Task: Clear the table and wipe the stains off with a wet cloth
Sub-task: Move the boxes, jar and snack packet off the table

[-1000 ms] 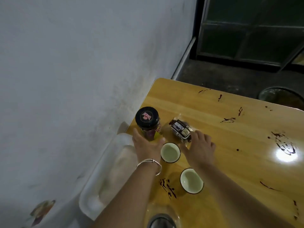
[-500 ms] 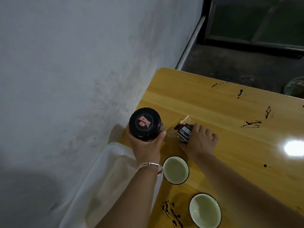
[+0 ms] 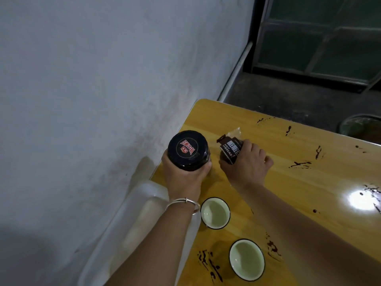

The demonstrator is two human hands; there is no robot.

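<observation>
My left hand grips a jar with a black lid, lifted just off the near-left corner of the yellow wooden table. My right hand holds a dark wrapped bread packet, raised off the tabletop. Two small white cups with dark rims stand nearer to me, one between my forearms and one lower right. Dark stains are scattered over the table, some beside the nearer cup.
A white plastic tub sits below the table's left edge against the white wall. A dark bin stands beyond the table's far edge. Light glares on the tabletop at the right.
My left hand closed round the jar and lifted it toward me. My right hand picked up the bread packet and raised it. The view shifted closer and leftward.
</observation>
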